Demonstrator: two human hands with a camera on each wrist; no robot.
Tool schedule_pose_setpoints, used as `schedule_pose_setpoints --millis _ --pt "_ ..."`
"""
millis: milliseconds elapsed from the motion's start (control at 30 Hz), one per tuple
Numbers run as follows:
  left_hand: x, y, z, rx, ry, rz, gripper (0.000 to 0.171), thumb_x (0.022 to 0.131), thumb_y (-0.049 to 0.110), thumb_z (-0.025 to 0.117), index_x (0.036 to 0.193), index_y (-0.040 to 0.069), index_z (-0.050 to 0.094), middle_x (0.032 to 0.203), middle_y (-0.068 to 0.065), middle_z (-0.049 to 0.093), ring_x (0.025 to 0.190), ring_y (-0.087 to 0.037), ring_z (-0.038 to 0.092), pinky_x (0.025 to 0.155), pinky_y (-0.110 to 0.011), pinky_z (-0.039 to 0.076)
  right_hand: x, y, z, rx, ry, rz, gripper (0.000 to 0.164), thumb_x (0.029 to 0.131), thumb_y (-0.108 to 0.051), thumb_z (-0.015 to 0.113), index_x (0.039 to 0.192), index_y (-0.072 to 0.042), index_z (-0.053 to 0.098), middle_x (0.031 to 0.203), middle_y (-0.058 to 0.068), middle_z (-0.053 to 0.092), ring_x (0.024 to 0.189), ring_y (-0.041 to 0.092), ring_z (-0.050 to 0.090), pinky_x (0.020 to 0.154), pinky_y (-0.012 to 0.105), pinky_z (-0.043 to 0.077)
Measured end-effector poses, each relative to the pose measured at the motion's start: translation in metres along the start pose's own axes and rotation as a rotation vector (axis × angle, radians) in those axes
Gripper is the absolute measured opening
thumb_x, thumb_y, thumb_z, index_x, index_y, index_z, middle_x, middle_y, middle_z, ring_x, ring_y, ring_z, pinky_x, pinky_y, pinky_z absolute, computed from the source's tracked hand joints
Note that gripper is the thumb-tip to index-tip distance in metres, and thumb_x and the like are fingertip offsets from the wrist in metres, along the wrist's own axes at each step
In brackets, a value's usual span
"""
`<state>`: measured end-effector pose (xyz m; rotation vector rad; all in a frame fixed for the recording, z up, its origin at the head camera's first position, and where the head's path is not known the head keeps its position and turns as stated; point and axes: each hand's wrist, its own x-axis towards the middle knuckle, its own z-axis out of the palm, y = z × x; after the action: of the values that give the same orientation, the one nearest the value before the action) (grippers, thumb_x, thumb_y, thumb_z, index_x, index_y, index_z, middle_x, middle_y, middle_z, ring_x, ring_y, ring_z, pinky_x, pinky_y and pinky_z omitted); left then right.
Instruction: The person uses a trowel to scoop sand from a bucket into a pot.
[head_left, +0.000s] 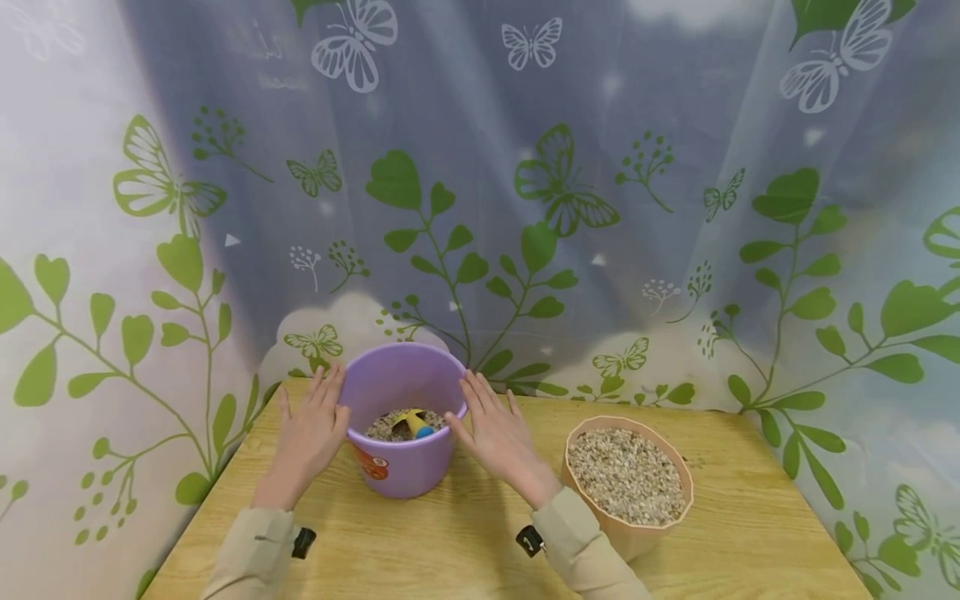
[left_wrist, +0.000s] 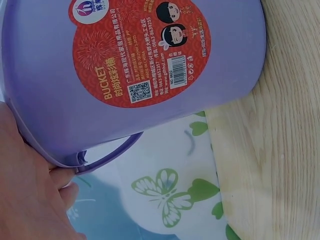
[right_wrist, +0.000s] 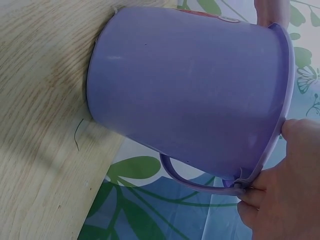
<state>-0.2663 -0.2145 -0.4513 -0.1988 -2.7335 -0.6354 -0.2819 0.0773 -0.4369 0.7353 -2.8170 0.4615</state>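
A purple bucket stands upright on the table, a red label on its side. In the head view my left hand touches the left of its rim with extended fingers. Across from it, my right hand rests its thumb and straight fingers against the right of the rim. In the right wrist view, the fingers of that hand lie by the hinge of the bucket's handle, which hangs down at the back. Gravel lies low in the bucket, with a yellow thing with a blue end on it, kind unclear.
To the right stands a peach-coloured faceted pot, filled near its rim with gravel. The wooden table ends at a curtain printed with leaves and butterflies.
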Motion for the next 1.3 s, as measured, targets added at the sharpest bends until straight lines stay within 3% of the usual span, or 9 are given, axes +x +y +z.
schedule_pose_setpoints --millis 633,1300 --pt "-0.007 0.012 0.003 -0.004 0.020 -0.001 0.059 0.105 0.023 0.034 0.160 0.005 0.022 0.166 -0.014 0.020 0.155 -0.036 0.012 0.115 -0.060 -0.020 -0.011 0.004 -0.004 -0.009 0.006 0.011 0.071 0.107 -0.055 0.033 0.159 -0.007 0.029 0.168 0.005 0.018 0.155 0.025 0.017 0.120 0.059 0.015" --pt "-0.010 0.023 0.006 -0.034 0.007 -0.014 0.060 0.105 0.027 0.031 0.161 0.007 0.020 0.166 -0.013 0.020 0.155 -0.036 0.011 0.115 -0.065 -0.015 -0.023 0.006 -0.009 -0.011 0.013 0.033 0.071 0.107 -0.055 0.033 0.160 -0.008 0.027 0.168 0.005 0.017 0.155 0.024 0.016 0.121 0.057 0.013"
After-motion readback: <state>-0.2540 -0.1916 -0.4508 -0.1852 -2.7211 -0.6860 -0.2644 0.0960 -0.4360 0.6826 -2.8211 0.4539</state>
